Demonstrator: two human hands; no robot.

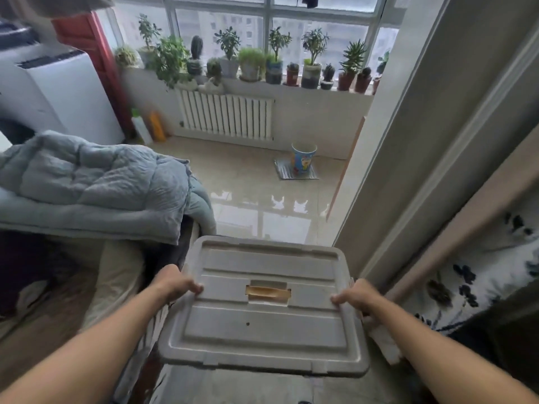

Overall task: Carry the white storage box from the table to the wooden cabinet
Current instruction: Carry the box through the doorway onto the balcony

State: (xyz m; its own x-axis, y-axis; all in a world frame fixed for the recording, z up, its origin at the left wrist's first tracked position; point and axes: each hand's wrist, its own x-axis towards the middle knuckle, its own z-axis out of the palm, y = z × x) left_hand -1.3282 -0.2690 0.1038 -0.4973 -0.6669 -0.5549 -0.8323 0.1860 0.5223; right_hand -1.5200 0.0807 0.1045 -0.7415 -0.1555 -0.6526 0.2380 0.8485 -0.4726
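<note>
The white storage box [264, 319] is held in front of me above the floor, its ribbed lid facing up with a torn strip of brown tape at the centre. My left hand [178, 282] grips the lid's left edge, thumb on top. On the opposite edge my right hand [357, 297] grips the same way. Only the lid shows; the box body is hidden below it. No table or wooden cabinet is recognisable in this view.
A bed with a grey-blue quilt [96, 182] lies to my left. A wall and door frame [408, 170] stand close on the right. Ahead is glossy tiled floor [262, 199], a paper bucket [303, 157] on a mat, a radiator [227, 115] and potted plants [250, 62] on the sill.
</note>
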